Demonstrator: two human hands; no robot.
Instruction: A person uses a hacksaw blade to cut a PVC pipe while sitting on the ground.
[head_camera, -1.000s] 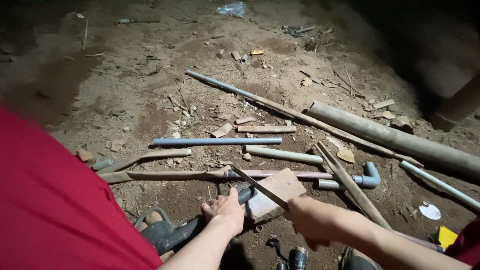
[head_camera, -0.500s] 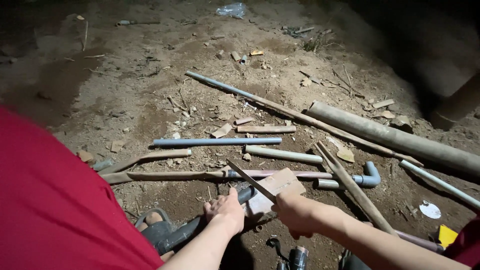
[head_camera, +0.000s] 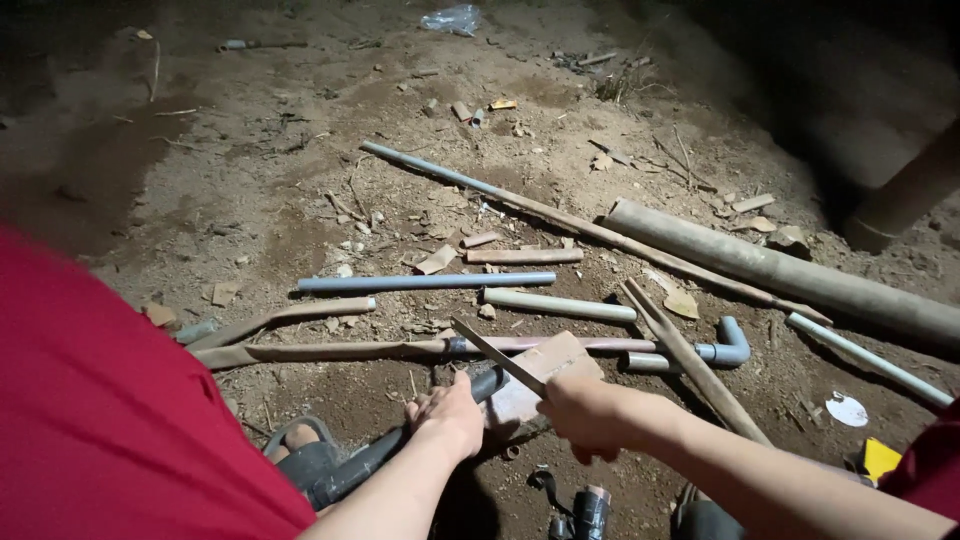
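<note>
While the dark pipe (head_camera: 400, 448) lies across the wooden block (head_camera: 545, 375), the left hand (head_camera: 447, 415) wraps it just beside the block, the right hand (head_camera: 580, 412) fisted on a saw blade (head_camera: 495, 355) above it.

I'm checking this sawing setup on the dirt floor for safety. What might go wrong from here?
The left hand pins the dark grey plastic pipe right beside the thin saw blade held by the right hand; a slip could cut fingers. The pipe rests on a loose flat brick, so it may roll or shift. A sandalled foot sits close under the pipe's end.
</note>
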